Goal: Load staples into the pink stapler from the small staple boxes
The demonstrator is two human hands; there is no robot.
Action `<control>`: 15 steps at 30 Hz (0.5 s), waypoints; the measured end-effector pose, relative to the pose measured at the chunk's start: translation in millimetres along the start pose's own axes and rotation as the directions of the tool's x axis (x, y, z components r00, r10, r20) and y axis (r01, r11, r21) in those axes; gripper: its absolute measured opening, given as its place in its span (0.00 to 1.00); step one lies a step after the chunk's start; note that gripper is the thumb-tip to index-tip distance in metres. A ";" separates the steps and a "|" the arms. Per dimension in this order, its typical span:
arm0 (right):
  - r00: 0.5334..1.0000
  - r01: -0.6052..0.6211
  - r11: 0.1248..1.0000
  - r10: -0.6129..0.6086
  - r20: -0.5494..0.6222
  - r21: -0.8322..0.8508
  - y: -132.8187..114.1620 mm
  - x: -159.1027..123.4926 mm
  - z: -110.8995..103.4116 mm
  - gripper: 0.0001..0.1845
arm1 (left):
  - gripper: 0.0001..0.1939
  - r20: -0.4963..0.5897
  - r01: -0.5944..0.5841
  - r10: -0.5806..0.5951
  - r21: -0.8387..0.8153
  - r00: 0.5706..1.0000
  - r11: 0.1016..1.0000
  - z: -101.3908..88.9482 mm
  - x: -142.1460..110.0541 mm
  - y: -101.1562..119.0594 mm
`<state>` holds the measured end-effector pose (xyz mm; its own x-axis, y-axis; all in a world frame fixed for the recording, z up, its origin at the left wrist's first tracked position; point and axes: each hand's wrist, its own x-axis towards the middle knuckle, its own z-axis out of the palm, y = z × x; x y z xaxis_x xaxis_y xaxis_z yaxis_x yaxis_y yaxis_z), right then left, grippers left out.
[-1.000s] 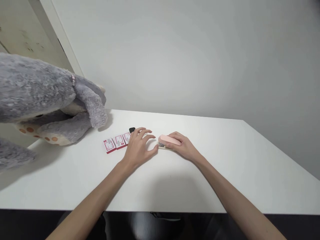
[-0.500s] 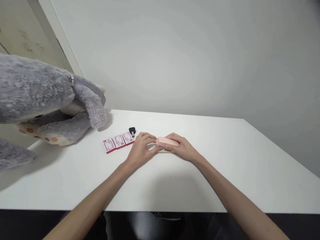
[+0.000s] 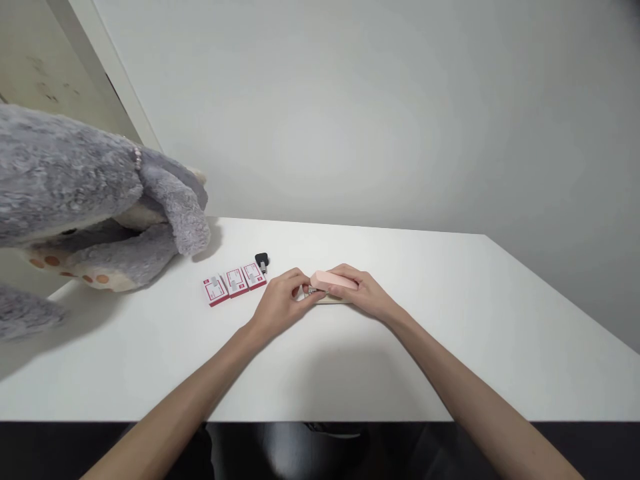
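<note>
A pink stapler with a pale base rests on the white table in front of me. My right hand is wrapped round its pink top from the right, thumb on the near side. At the stapler's left end, my left hand has curled fingers and a thumb closed at the gap between top and base. A bit of silvery metal shows there; the fingertips partly hide it. Left of my hands lie three red-and-white small boxes in a row, with a black staple remover just behind them.
A large grey plush toy takes up the left side of the table. A pale wall runs along the back. The table's front edge lies close below my forearms.
The view has shifted slightly. My left fingers have curled in more at the stapler's left end, and silvery metal shows there. My right hand keeps its hold.
</note>
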<state>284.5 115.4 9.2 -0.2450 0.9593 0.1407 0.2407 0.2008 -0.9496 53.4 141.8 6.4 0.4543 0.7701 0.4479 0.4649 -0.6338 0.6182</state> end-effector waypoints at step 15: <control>0.999 0.031 0.999 -0.031 0.009 -0.008 2.4 1.1 -0.1 0.18 | 0.22 0.050 0.083 -0.082 -0.015 0.995 0.996 -0.3 1.9 5.3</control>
<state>284.9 116.9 7.2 -0.2608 0.9507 0.1679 0.2401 0.2324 -0.9425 56.4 140.0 10.7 0.4523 0.8148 0.3627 0.4897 -0.5668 0.6626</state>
